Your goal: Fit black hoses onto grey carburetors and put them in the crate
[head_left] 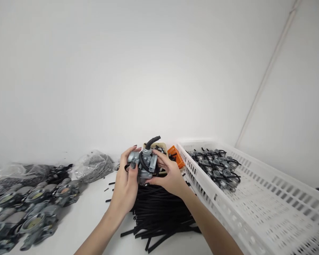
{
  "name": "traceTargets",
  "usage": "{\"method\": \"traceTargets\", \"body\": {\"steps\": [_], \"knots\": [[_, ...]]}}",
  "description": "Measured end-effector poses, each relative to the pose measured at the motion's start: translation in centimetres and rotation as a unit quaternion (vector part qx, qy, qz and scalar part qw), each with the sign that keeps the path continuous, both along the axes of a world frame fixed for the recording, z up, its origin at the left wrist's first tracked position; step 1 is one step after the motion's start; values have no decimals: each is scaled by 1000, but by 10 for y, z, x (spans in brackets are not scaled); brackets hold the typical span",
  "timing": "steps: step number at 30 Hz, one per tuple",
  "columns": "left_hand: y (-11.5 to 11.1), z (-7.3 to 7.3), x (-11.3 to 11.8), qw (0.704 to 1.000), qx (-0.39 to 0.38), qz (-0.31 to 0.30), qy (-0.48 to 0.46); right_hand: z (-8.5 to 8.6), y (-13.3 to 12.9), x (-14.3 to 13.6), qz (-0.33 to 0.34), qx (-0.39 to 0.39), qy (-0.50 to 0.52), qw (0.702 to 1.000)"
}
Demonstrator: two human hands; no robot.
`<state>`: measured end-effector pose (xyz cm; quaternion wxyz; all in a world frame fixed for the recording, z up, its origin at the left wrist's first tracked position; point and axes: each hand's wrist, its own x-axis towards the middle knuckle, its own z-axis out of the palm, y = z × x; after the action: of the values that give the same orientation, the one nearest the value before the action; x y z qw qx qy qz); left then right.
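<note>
A silver metal carburetor (148,161) is held up between both hands, above the table. On top of it a short bent black rubber piece (152,141) points up and to the right, and a black hose loops round its front. My left hand (127,180) grips its left side, with the thumb across the front. My right hand (170,174) holds its right side, fingers behind and thumb at the bottom edge. Below the hands lies a pile of black rubber tubes (162,212) on the white table (82,219).
Several carburetors (34,223) lie at the left, with plastic bags of parts (93,166) behind. A beige bin (163,146) and an orange basket (178,158) stand behind the hands. At the right, a large white crate (260,209) holds several carburetors with hoses (218,168).
</note>
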<state>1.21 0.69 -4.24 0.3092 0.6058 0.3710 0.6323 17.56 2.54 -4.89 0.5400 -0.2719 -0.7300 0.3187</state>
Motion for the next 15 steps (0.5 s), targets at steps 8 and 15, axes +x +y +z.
{"method": "traceTargets", "body": {"steps": [8,15], "knots": [[-6,22,-31,996,60,7,-61,103,14,38,-236,271,-80,930],[-36,37,-21,1000,4,-3,-13,186,64,151,-409,187,-327,831]]}}
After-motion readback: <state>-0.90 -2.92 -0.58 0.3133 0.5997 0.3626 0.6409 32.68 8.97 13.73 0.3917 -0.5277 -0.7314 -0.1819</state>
